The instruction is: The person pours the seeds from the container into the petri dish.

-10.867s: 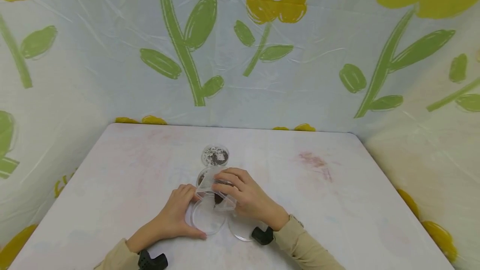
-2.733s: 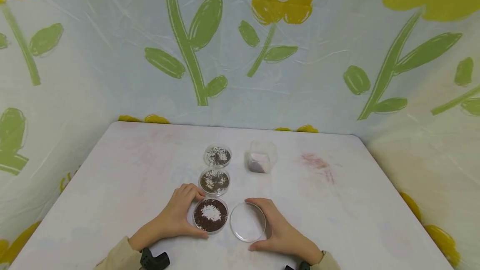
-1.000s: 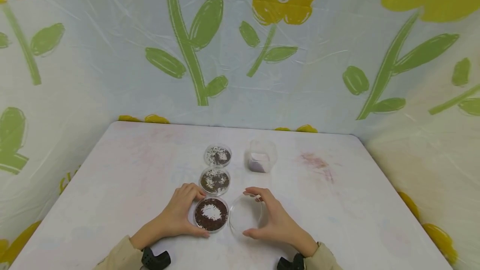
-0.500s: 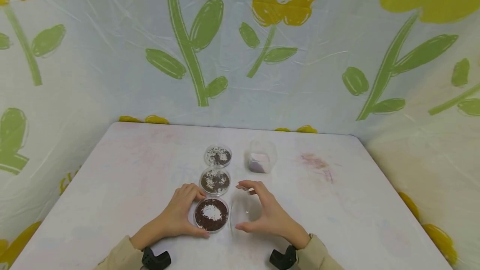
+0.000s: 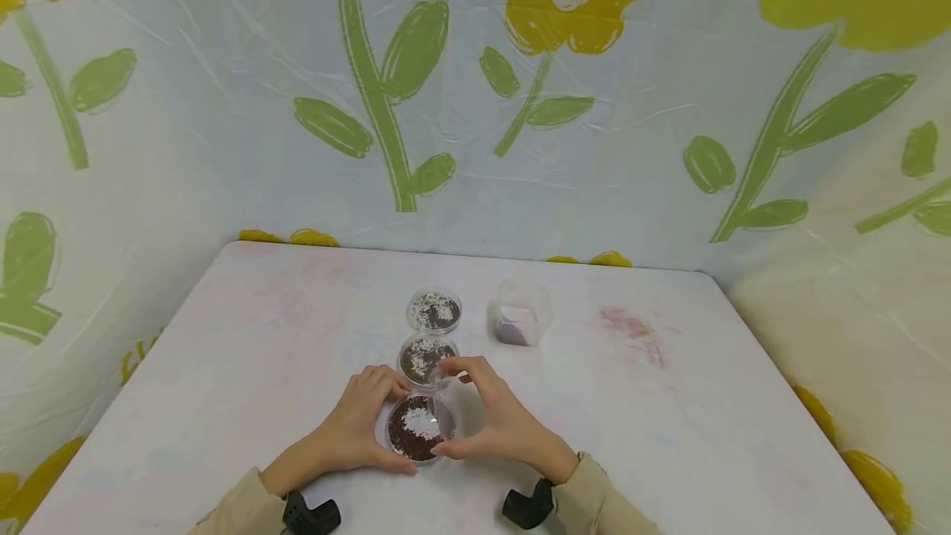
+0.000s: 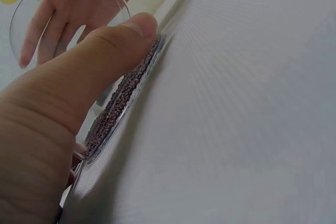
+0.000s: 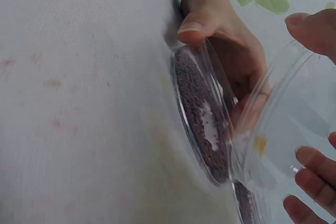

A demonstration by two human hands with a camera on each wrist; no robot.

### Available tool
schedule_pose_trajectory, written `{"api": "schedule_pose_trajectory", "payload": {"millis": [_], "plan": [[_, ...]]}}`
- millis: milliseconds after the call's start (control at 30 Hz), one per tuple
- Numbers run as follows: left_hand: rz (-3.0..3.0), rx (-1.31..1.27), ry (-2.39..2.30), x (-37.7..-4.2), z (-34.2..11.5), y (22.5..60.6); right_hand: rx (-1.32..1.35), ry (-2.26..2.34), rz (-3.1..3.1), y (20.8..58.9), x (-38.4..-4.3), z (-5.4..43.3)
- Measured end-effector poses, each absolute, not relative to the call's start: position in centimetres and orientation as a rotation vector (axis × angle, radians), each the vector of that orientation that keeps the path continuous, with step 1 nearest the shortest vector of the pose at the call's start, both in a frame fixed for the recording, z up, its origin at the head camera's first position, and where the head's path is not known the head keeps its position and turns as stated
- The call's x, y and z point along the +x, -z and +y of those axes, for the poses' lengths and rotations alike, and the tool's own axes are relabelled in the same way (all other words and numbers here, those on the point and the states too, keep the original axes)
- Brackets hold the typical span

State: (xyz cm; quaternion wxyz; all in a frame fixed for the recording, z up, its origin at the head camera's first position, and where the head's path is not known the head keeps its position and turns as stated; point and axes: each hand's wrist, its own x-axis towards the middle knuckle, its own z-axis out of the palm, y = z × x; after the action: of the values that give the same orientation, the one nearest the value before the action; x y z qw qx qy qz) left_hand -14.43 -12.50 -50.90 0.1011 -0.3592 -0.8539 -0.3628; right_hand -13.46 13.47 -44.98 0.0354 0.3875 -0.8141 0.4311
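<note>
My left hand curves round the left side of the nearest petri dish, thumb in front and fingers behind. Dark brown granules line this dish, with a white bare patch in the middle. With thumb and fingertips my right hand holds a clear petri dish lid by its rim. In the right wrist view the lid is tilted, close over the dish's side; in the left wrist view it shows raised above the granules. Just behind stands a second petri dish, its right edge partly covered by my right fingers.
A third petri dish with sparse dark granules stands farther back in the row. To its right is a clear plastic container with dark material in its bottom. A reddish stain marks the white table. Flowered cloth hangs behind.
Earlier my right hand tipped granules from the container into the nearest dish; the container now stands at the back. Since then it has raised the lid and brought it left over the dish.
</note>
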Motion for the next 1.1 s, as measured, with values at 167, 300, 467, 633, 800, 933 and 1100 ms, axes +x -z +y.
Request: {"api": "schedule_pose_trajectory", "payload": {"millis": [167,300,467,633,800,933,1100], "plan": [[-2.528,-1.065,1.091,-14.4,-12.7,50.9,1.204,-1.365,-2.549,45.6,-13.6,12.2],[-2.52,-1.067,1.078,-14.4,-12.7,51.0,1.223,-1.374,-2.561,46.1,-13.5,11.6],[-2.502,-1.059,1.088,-14.4,-12.6,51.0,1.292,-1.356,-2.498,46.9,-13.7,11.2],[-2.482,-1.065,1.099,-14.4,-12.6,50.8,1.386,-1.318,-2.376,47.5,-13.9,10.9],[-2.476,-1.07,1.068,-14.5,-12.7,50.7,1.431,-1.277,-2.282,48.2,-14.2,10.5],[-2.477,-1.068,1.013,-14.4,-12.6,50.6,1.464,-1.272,-2.254,48.7,-14.2,10.4],[-2.487,-1.09,0.989,-14.3,-12.7,50.6,1.5,-1.296,-2.238,49.3,-14.1,10.4]]}}
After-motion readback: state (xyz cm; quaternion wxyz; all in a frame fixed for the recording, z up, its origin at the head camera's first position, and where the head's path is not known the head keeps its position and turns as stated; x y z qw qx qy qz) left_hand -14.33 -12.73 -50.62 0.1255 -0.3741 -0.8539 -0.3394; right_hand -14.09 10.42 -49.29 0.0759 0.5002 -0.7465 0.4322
